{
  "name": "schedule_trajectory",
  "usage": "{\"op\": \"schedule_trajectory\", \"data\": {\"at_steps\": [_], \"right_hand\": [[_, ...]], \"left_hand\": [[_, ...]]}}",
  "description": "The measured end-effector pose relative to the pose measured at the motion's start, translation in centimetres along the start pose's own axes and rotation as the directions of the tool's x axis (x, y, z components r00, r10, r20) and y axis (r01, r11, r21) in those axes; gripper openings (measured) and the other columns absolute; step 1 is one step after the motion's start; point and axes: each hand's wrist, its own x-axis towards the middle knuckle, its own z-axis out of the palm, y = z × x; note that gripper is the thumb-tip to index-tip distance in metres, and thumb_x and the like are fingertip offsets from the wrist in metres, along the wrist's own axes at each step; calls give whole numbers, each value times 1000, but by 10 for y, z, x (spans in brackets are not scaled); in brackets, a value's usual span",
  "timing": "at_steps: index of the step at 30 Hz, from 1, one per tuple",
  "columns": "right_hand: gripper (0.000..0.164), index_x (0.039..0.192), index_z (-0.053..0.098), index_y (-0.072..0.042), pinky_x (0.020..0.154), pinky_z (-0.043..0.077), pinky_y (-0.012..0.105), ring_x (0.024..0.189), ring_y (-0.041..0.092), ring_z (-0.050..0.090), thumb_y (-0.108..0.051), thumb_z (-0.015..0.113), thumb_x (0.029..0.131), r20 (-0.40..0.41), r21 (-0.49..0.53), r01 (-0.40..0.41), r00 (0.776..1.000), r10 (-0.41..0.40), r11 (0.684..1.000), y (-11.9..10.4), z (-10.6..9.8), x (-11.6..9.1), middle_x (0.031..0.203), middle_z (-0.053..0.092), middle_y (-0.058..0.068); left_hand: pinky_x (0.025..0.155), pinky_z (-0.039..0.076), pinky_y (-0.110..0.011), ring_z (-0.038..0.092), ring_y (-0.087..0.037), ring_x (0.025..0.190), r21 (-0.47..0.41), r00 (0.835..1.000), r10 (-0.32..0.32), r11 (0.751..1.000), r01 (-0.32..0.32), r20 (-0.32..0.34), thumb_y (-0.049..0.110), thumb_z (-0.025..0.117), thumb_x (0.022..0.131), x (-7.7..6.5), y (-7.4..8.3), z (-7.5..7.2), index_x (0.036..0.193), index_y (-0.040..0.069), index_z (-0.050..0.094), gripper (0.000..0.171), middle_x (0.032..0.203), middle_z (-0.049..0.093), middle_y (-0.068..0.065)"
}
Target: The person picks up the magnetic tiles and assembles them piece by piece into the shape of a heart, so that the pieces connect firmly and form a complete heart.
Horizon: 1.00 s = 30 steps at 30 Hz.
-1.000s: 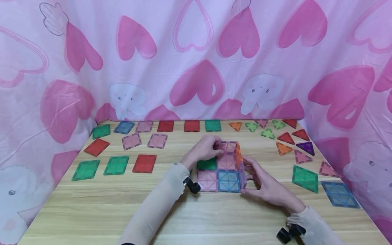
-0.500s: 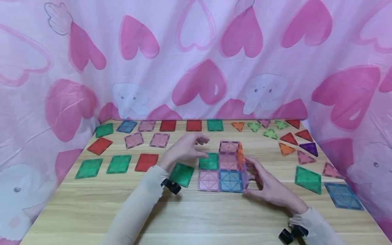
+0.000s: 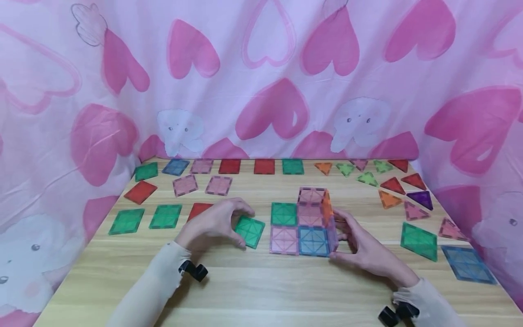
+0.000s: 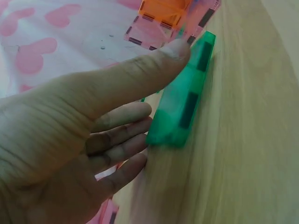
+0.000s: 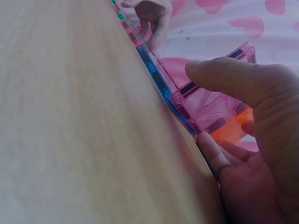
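Flat on the table, a loose green square magnetic tile (image 3: 250, 232) lies beside my left hand (image 3: 218, 221). Thumb and spread fingers reach around its left side; in the left wrist view the fingertips are right at the green tile's edge (image 4: 180, 102). My right hand (image 3: 365, 249) holds an upright pink magnetic tile (image 5: 210, 108) between thumb and fingers. That tile stands along the right side of a joined base, which has a green square (image 3: 283, 214), a pink square (image 3: 284, 240), a blue square (image 3: 313, 240) and further pink squares. An orange tile (image 3: 328, 208) stands upright behind it.
Loose square tiles, such as a red one (image 3: 140, 192) and a green one (image 3: 165, 216), lie at the left and back. Triangles, including a purple one (image 3: 420, 199), lie at the back right. A blue square (image 3: 468, 264) sits near the right edge. A pink curtain (image 3: 261, 91) surrounds the table.
My left hand has moved left and toward me, from the base's back squares to the loose green tile, which it earlier partly hid. My right hand stays at the upright pink tile.
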Motion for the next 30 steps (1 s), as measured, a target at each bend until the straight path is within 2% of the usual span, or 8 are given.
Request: {"op": "schedule_trajectory", "data": {"at_steps": [4, 10, 14, 16, 19, 22, 25, 30], "right_hand": [[110, 176, 19, -19, 111, 51, 20, 131, 26, 68, -15, 92, 94, -1, 5, 6, 1000, -6, 1000, 0, 0, -1, 171, 44, 22], [107, 176, 19, -16, 110, 51, 19, 131, 28, 68, -13, 90, 96, -4, -5, 23, 1000, -23, 1000, 1, -1, -2, 169, 44, 26], [108, 176, 19, -19, 111, 51, 20, 133, 27, 67, -13, 90, 96, 6, 6, 13, 1000, -13, 1000, 0, -2, -1, 171, 42, 24], [109, 177, 20, -21, 111, 51, 21, 133, 26, 67, -14, 91, 95, 6, 13, 4, 1000, -4, 1000, -1, -2, 0, 172, 42, 22], [109, 177, 20, -22, 111, 51, 21, 131, 25, 68, -15, 91, 95, 5, 10, -1, 1000, 1, 1000, 0, -2, 0, 171, 43, 20], [109, 176, 20, -24, 111, 52, 21, 131, 25, 68, -16, 92, 95, 7, 8, -10, 1000, 10, 1000, 0, -2, 0, 171, 43, 19], [109, 176, 19, -24, 111, 52, 22, 132, 26, 67, -16, 92, 95, 11, 5, -9, 1000, 9, 1000, 0, -2, 0, 172, 43, 20], [110, 176, 20, -23, 111, 52, 21, 131, 25, 68, -16, 92, 94, 5, 3, -9, 1000, 9, 1000, 0, -1, 1, 172, 43, 20]], "left_hand": [[124, 48, -52, 56, -23, 142, 39, 1000, 12, 999, -13, 25, 39, 107, 74, -9, -1, -1, 146, 21, 72, 82, 153, 63, 4], [120, 51, -52, 63, -22, 136, 62, 999, 43, 997, -42, -18, 37, 104, 80, -7, -5, -2, 139, 25, 78, 65, 144, 72, 6], [113, 58, -45, 69, -15, 127, 61, 996, 60, 997, -56, -63, 42, 93, 92, -5, -4, -3, 132, 21, 82, 47, 135, 77, 7], [101, 62, -39, 72, -12, 113, 52, 994, 43, 998, -38, -100, 42, 84, 101, -3, -3, -2, 129, 19, 83, 36, 125, 80, 6], [73, 59, -29, 66, -9, 81, 32, 985, -15, 999, 21, -170, 33, 74, 109, 4, -1, 1, 111, 16, 83, 20, 95, 75, 4], [58, 46, -25, 53, -11, 65, 21, 968, -85, 995, 93, -238, 23, 73, 110, 13, 0, 4, 95, 14, 76, 17, 78, 61, 0], [60, 47, -26, 54, -13, 67, 44, 949, -105, 991, 123, -298, 18, 77, 106, 27, 0, 6, 95, 13, 76, 12, 77, 63, 1], [74, 57, -33, 61, -14, 79, 98, 938, -25, 993, 62, -346, 15, 82, 103, 58, -1, 10, 101, 9, 77, 8, 87, 73, 0]]}}
